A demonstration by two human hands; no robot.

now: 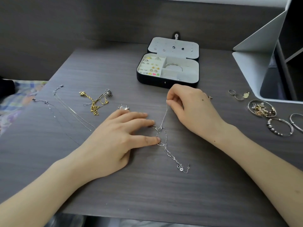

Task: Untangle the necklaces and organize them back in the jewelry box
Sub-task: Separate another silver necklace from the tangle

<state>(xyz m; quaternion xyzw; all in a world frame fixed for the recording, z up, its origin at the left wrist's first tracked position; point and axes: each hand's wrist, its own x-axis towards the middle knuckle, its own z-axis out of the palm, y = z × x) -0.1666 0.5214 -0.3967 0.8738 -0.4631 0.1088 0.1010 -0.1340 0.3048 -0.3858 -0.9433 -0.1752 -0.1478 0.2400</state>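
Observation:
A tangled silver chain (pixel 165 145) lies on the dark wood table in the middle. My left hand (pixel 118 138) lies flat beside it, with straight fingertips pressing the knot against the table. My right hand (pixel 190 108) pinches one strand of that chain and holds it lifted and taut above the knot. The black jewelry box (pixel 167 82) stands open behind my hands, with rings, earrings and a bangle in its pale compartments. Two thin silver necklaces (pixel 72 112) lie stretched out at the left. A gold chain tangled with a silver pendant (pixel 98 100) sits between them and the box.
A small clear-stone ring (pixel 123 106) lies just beyond my left fingers. Loose rings (pixel 237 95), a charm-filled hoop (pixel 260 109) and bangles (pixel 280 127) lie at the right. A white stand (pixel 255 51) rises at the back right. The table's left edge borders patterned fabric (pixel 14 99).

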